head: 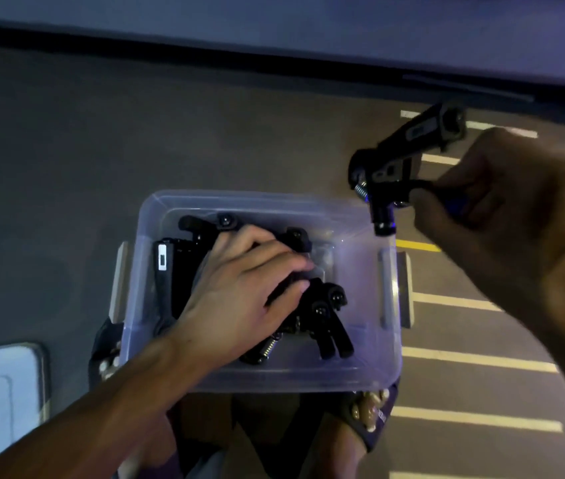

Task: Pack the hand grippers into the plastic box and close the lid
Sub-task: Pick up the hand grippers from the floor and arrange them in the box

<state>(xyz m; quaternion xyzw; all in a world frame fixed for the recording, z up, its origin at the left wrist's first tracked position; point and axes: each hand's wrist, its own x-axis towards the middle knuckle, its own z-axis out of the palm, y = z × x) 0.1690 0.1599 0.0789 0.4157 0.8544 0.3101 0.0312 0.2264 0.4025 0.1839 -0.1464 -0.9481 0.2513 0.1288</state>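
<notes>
The clear plastic box point(260, 375) sits open in the middle of the view on a dark floor, between the person's sandalled feet point(370, 420) at 6 o'clock; several black hand grippers point(326, 316) already lie heaped inside, mostly toward its 9 o'clock half; the left hand point(239, 288) reaches into the box with fingers laid over the pile and bent at the tips, seemingly pressing the pile down, though whether its grip closes round a handle I cannot tell; the right hand point(502, 216) hovers above the box's 2 o'clock corner, its grip pinching one handle of another hand gripper point(408, 160), spring end toward the box

The step in hand looks like adding this gripper to the pile; to do it well, lower it into the free space toward the 3 o'clock side, handles lying flat and along the box so nothing stands proud of the rim; the left hand would do best to keep the heap pushed aside and low, then withdraw before the piece lands; a gripper riding high would likely stop the lid seating

A pale panel, possibly the lid point(1, 395), lies at 8 o'clock on the floor; a white label point(162, 258) shows on one gripper in the box, its marking too blurred to read; no brand is legible anywhere
</notes>
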